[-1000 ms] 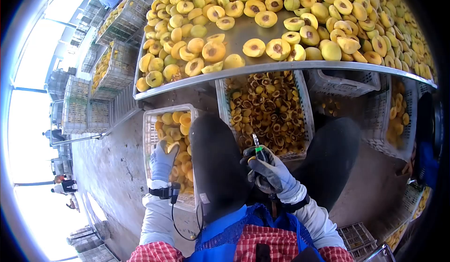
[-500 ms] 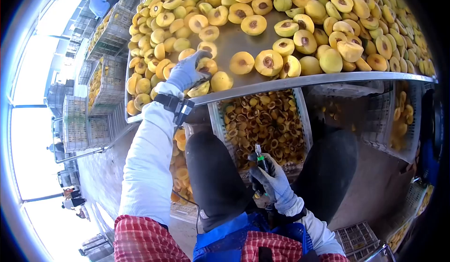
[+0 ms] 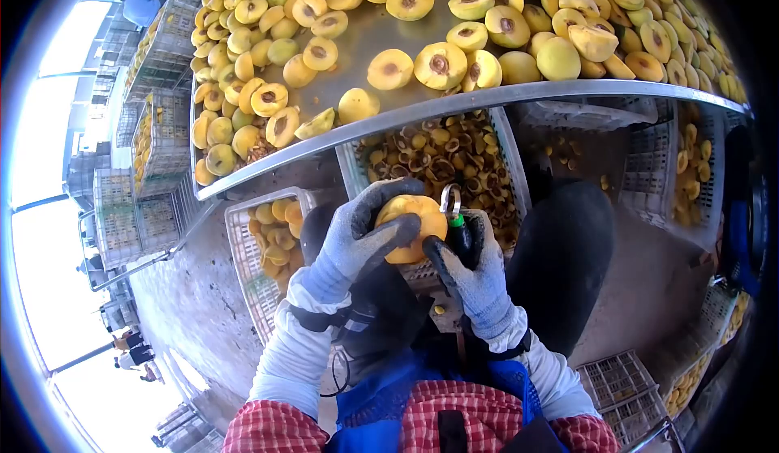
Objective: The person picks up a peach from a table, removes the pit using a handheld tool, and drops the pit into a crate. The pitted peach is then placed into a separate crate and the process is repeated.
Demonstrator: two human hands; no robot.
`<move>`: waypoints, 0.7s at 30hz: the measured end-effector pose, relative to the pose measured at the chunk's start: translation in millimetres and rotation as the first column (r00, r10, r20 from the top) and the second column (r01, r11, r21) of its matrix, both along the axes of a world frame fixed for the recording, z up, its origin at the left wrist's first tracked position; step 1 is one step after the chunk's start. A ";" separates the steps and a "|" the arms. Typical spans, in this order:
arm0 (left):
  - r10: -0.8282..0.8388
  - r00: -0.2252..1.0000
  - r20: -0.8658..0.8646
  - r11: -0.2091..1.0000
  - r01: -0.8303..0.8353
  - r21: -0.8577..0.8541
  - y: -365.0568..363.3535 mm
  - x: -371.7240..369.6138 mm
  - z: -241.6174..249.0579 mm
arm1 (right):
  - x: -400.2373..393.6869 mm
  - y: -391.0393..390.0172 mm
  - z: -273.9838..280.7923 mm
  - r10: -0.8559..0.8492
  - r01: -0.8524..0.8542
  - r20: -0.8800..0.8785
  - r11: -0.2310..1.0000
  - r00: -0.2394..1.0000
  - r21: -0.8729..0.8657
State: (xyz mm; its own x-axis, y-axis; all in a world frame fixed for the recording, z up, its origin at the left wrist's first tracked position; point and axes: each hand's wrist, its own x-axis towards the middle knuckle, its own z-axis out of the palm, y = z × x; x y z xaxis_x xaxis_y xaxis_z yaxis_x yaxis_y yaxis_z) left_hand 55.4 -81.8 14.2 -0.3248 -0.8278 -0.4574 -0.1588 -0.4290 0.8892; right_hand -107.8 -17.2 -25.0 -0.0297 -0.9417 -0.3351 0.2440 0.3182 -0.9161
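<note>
My left hand (image 3: pixel 361 230), in a grey-blue glove, is closed round a yellow peach half (image 3: pixel 415 224) in front of my lap. In my right hand (image 3: pixel 479 270), also gloved, is a pitting tool (image 3: pixel 460 234) with a black handle, a green band and a looped metal blade. The metal loop is right beside the peach half's right edge. Beyond both hands, many halved yellow peaches (image 3: pixel 439 65), most with the stone cavity showing, lie on a metal table (image 3: pixel 389 120) with a raised rim.
Below the table rim a crate (image 3: pixel 519 169) holds scooped brown and yellow fruit pieces. A white crate (image 3: pixel 251 279) of peach pieces stands left of my knees. More crates (image 3: pixel 158 141) are stacked at far left, others (image 3: pixel 649 161) at right. A person (image 3: pixel 142 7) is at upper left.
My left hand has come back from the table with a peach half and now holds it before me. My right hand has lifted the tool up to the fruit.
</note>
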 end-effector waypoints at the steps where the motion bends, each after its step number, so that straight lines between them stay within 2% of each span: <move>1: -0.045 0.999 0.024 0.996 0.047 -0.073 4.8 1.1 -5.4 | 0.7 0.0 -2.3 -0.002 -0.001 0.136 1.000 0.991 0.022; 2: -0.090 0.995 0.050 0.985 0.096 -0.144 8.5 -0.3 -6.4 | 1.0 -1.7 -1.4 -0.007 -0.005 0.269 0.999 0.963 0.045; 3: -0.041 0.999 -0.013 0.991 0.039 -0.127 13.1 -2.1 -3.4 | 1.0 -2.1 3.0 -0.015 -0.013 0.396 0.997 0.918 0.070; 4: 0.010 0.997 -0.074 0.994 -0.018 -0.110 16.4 -5.1 3.3 | 1.7 1.5 13.0 -0.088 -0.013 0.528 0.983 0.845 0.185; 5: 0.059 0.989 -0.133 0.993 -0.072 -0.092 18.6 -8.0 7.4 | 1.8 3.3 13.6 -0.110 -0.019 0.551 0.975 0.827 0.223; 6: 0.123 0.955 -0.271 0.973 -0.170 -0.158 25.3 -8.4 -2.0 | 2.1 5.9 13.2 -0.135 -0.025 0.573 0.965 0.809 0.262; 7: 0.168 0.951 -0.261 0.958 -0.220 -0.185 33.5 -9.2 -8.0 | 3.3 8.9 12.0 -0.159 -0.034 0.593 0.953 0.789 0.301; 8: 0.234 0.939 -0.253 0.927 -0.293 -0.232 46.1 -17.1 -14.4 | 13.4 12.6 8.4 -0.188 0.052 0.623 0.972 0.760 0.230; 9: 0.300 0.921 -0.247 0.889 -0.364 -0.279 57.1 -25.8 -18.6 | 15.0 16.7 5.9 -0.134 0.043 0.547 0.983 0.826 0.176; 10: 0.369 0.914 -0.167 0.863 -0.404 -0.304 62.5 -28.5 -16.7 | 16.4 21.3 4.1 -0.081 0.025 0.464 0.992 0.882 0.125; 11: 0.450 0.871 -0.197 0.850 -0.485 -0.206 65.2 -29.5 -12.8 | 17.8 25.5 1.6 -0.030 0.002 0.375 0.997 0.926 0.075; 12: 0.461 0.863 -0.205 0.852 -0.495 -0.169 64.9 -27.2 -9.1 | 16.5 29.3 -0.7 0.041 -0.029 0.124 0.995 0.991 -0.094; 13: 0.474 0.858 -0.196 0.846 -0.506 -0.170 66.7 -26.4 -9.3 | 13.0 34.2 1.0 0.103 -0.111 -0.055 0.979 0.993 -0.169; 15: 0.498 0.852 -0.164 0.825 -0.523 -0.211 71.8 -27.4 -15.0 | 4.8 40.3 11.4 0.169 -0.299 -0.417 0.916 0.893 -0.269; 19: 0.530 0.826 -0.190 0.746 -0.561 -0.359 83.6 -41.3 -16.9 | 7.1 51.4 10.7 0.159 -0.249 -0.346 0.940 0.925 -0.234; 21: 0.530 0.843 -0.092 0.683 -0.489 -0.543 88.0 -47.3 -17.7 | 8.4 55.4 14.2 0.084 -0.204 -0.378 0.935 0.922 -0.289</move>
State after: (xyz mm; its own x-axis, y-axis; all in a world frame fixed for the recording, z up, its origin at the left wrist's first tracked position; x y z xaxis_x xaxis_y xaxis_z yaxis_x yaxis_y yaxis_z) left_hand 8.1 6.1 -3.5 0.2333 -0.9675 0.0975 -0.1238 0.0699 0.9898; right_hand -99.3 38.2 -10.7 0.0547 -0.9984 -0.0108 -0.1415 0.0030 -0.9899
